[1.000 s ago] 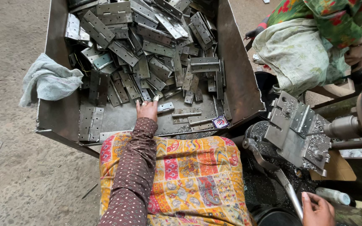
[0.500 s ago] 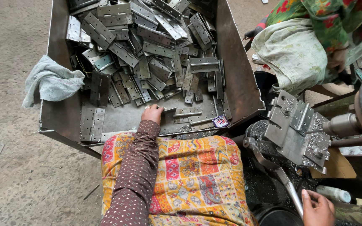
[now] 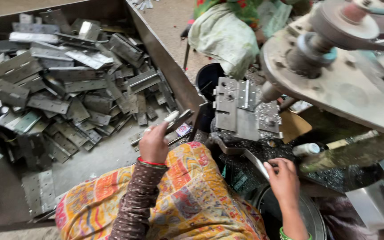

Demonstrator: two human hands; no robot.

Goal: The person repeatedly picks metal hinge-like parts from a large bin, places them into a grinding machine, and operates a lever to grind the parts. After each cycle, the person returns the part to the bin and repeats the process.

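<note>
Bare concrete floor (image 3: 174, 20) runs behind a big rusty metal bin (image 3: 165, 66) that fills the left of the scene, heaped with grey steel hinge plates (image 3: 67, 84). On the right stands a drill press (image 3: 334, 75) with a worn round pulley on top, and below its spindle sits a jig (image 3: 241, 111) carrying a hinge plate, ringed by bright metal shavings.

The left hand (image 3: 153, 143), with a red bangle at the wrist, is raised over the near right corner of the bin, its fingers clamped on a single hinge plate (image 3: 178, 120) that points up and right towards the jig; the plate is slightly blurred, so its exact shape is hard to make out. The right hand (image 3: 282, 178) lies near and right of the jig, fingers curled around a slim metal lever (image 3: 255, 163). A patterned orange cloth (image 3: 178, 195) covers the person's lap between both arms. At the far side, another person in green clothing (image 3: 227, 31) sits beside the machine.
</note>
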